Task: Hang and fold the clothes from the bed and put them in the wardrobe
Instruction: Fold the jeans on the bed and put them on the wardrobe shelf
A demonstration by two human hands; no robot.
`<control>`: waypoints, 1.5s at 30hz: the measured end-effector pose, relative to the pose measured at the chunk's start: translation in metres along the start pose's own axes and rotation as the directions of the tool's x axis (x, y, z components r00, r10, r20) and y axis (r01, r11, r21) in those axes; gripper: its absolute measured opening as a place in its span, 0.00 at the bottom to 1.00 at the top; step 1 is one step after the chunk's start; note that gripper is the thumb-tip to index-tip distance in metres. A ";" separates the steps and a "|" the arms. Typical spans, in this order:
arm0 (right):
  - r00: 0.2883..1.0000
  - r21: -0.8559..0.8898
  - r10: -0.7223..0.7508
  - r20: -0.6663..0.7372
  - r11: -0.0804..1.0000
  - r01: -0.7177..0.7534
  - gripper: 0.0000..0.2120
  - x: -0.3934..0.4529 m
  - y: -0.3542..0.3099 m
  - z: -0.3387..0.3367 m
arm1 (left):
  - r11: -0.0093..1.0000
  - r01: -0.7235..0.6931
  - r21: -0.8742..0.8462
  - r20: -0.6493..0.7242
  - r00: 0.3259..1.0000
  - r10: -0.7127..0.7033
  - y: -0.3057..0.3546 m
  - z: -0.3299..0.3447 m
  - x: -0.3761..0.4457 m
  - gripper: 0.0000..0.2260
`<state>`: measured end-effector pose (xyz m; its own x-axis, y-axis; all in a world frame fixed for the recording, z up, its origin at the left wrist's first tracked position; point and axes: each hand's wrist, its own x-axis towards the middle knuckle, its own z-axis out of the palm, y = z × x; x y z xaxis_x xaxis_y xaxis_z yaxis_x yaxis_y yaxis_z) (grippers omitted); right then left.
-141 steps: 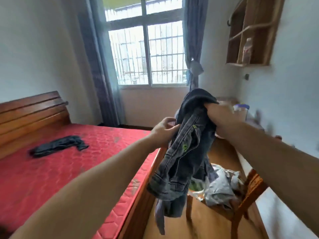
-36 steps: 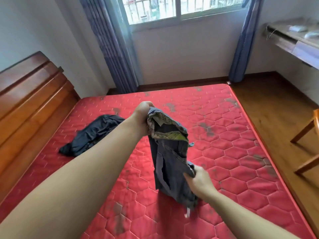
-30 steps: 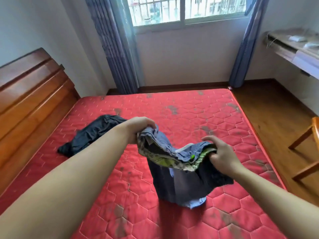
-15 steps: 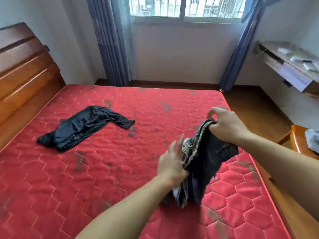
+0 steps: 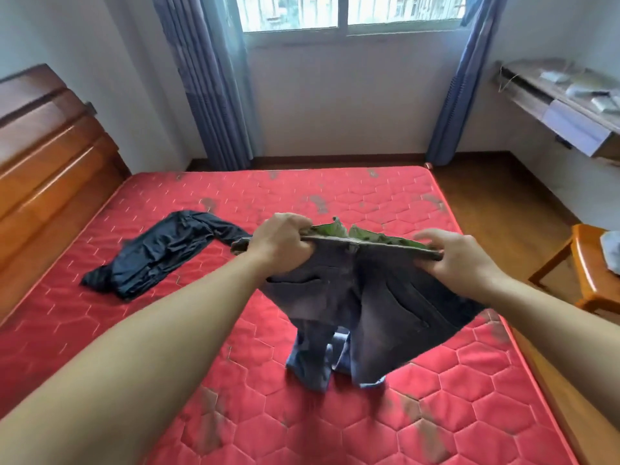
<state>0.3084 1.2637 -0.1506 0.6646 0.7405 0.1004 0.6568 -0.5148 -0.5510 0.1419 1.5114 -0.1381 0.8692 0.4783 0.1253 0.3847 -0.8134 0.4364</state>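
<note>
A red quilted mattress (image 5: 335, 414) fills the space beneath our arms, with a curtained window on the wall beyond it. Our left hand (image 5: 280, 241) and right hand (image 5: 456, 260) are held apart above it, each with fingers curled tight on one end of the waistband of a pair of dark jeans (image 5: 362, 303). The band runs straight across from hand to hand, pulled taut, a green lining showing along its far edge. Our left hand sits slightly farther out and higher than our right.

From that line the jeans hang down and toward us, so their long axis runs from the hands back to our body, at right angles to the band. The leg ends bunch on the mattress just under the hands; whether the legs lie twisted over each other there we cannot quite tell, as the cloth is crumpled and a little blurred. We judge that the next move, laying them flat for a fold, turns on keeping the band level and drawing the legs out along that axis.

Out past our left hand, well apart from the jeans, a dark garment (image 5: 161, 253) lies loose on the mattress. Past our right hand, off the bed, stands a wooden chair (image 5: 583, 280).
</note>
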 end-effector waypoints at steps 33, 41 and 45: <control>0.899 -0.555 -0.228 -0.373 0.831 -0.020 0.17 0.213 -0.064 -0.179 | 0.852 -0.145 0.504 -0.299 0.895 0.330 0.058 -0.187 0.207 0.20; 0.790 -0.712 -0.448 -0.419 0.702 0.020 0.11 0.215 -0.088 -0.230 | 0.791 -0.154 0.593 -0.306 0.865 0.398 0.083 -0.240 0.222 0.11; 0.914 -0.744 -0.358 -0.190 0.660 0.105 0.09 0.188 -0.033 -0.154 | 0.696 -0.329 0.638 -0.051 0.884 0.465 0.047 -0.153 0.200 0.08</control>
<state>0.4662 1.3536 0.0142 0.4398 0.7793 0.4464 0.7682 -0.5839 0.2626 0.2864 1.6201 0.0439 0.9314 0.0614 0.3587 0.1796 -0.9348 -0.3065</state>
